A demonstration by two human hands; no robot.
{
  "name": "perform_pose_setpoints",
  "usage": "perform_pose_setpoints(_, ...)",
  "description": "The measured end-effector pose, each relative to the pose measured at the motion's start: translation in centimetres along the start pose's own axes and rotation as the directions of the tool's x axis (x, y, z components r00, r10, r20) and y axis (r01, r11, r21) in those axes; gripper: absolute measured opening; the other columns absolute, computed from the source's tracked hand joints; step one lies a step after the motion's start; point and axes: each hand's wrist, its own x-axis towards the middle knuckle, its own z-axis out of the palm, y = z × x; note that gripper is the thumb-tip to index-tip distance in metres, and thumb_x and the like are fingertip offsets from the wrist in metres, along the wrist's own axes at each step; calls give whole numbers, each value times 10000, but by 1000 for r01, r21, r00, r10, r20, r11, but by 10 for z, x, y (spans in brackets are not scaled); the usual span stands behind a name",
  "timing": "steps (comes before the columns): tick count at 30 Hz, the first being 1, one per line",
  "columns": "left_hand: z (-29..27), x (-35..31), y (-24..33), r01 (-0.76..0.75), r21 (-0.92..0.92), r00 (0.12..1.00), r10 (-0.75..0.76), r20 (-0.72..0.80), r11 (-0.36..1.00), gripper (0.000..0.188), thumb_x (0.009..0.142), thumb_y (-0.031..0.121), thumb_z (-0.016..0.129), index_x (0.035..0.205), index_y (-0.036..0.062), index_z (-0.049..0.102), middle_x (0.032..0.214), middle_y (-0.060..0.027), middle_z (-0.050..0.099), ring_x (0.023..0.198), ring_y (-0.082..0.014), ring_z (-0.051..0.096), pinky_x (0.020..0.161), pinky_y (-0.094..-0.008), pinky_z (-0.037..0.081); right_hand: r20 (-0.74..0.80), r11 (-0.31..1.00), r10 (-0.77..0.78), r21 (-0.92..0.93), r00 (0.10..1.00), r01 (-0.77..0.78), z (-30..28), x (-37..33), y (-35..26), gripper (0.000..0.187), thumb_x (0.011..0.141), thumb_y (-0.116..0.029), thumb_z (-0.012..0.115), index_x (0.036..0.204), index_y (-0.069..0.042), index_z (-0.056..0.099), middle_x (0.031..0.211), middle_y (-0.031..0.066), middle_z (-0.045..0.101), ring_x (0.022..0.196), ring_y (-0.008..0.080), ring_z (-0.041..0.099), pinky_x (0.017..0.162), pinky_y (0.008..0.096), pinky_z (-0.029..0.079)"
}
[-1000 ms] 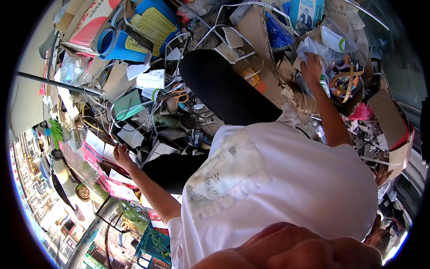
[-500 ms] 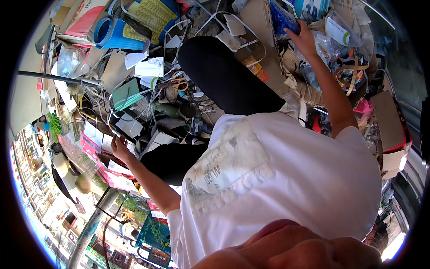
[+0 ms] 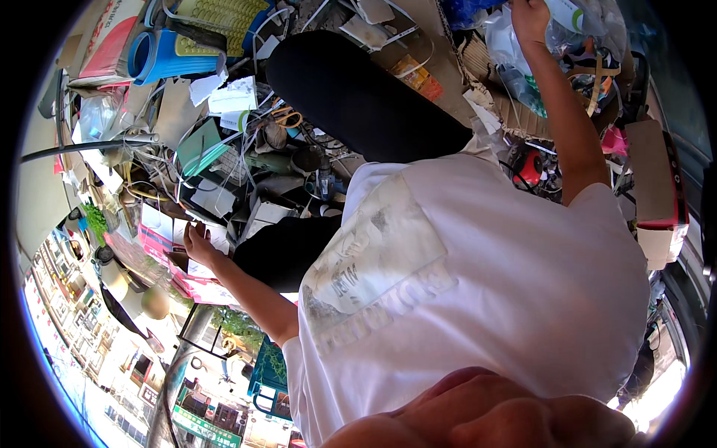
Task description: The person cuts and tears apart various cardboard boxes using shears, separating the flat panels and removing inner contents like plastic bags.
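Observation:
My left hand [image 3: 200,245] hangs with its fingers loosely apart and nothing in them. It is beside a pink and white carton [image 3: 160,235] with raised flaps. My right hand [image 3: 530,21] is stretched far forward to the top edge of the view. Its fingers are partly cut off there, so what they touch is hidden. Next to it are clear plastic bags [image 3: 502,33] and a blue packet [image 3: 464,13], by a torn cardboard box [image 3: 476,63].
Between my knees and the left lies a heap of scrap, with orange-handled scissors [image 3: 288,118], a green booklet [image 3: 200,149] and white cords. A blue plastic container [image 3: 160,60] stands at the far left. An open brown carton [image 3: 651,168] is at the right.
My right hand has moved forward and slightly right, away from the blue packet's edge, toward the top of the view. My view has shifted a little; my left hand stays near the pink carton.

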Motion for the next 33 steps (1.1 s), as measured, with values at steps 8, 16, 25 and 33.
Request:
perform_pose_setpoints(8, 7, 3, 5, -4, 20, 1000, 4, -13, 1000, 321, 950, 244, 558, 1202, 59, 635, 969, -82, 713, 897, -165, 672, 767, -311, 487, -109, 913, 42, 408, 993, 6, -21, 11, -5, 210, 945, -161, 552, 1081, -20, 627, 684, 19, 565, 575, 133, 538, 519, 303, 424)
perform_pose_setpoints(16, 4, 4, -2, -18, 9, 1000, 18, 9, 1000, 317, 950, 245, 553, 1206, 78, 638, 973, -77, 713, 900, -167, 672, 775, -314, 484, -277, 899, 114, 438, 954, 20, -45, 96, -49, 323, 938, -261, 515, 1047, 10, 652, 918, 102, 656, 848, 240, 598, 739, 404, 459)
perform_pose_setpoints(25, 5, 6, -1, -20, -40, 999, 21, 25, 999, 304, 947, 231, 558, 1189, 68, 641, 965, -81, 712, 896, -176, 673, 774, -323, 494, -235, 850, 237, 520, 943, -84, -65, 175, -23, 239, 942, -252, 558, 1004, -39, 645, 841, 78, 619, 689, 177, 554, 604, 329, 474)
perform_pose_setpoints(33, 5, 3, -1, -52, -43, 999, 52, 13, 998, 292, 932, 240, 587, 1154, 63, 655, 934, -76, 711, 862, -170, 674, 722, -312, 496, 23, 795, 227, 573, 974, -198, -38, 131, -34, 132, 910, -155, 613, 993, -54, 631, 744, 37, 615, 609, 132, 588, 537, 275, 476)
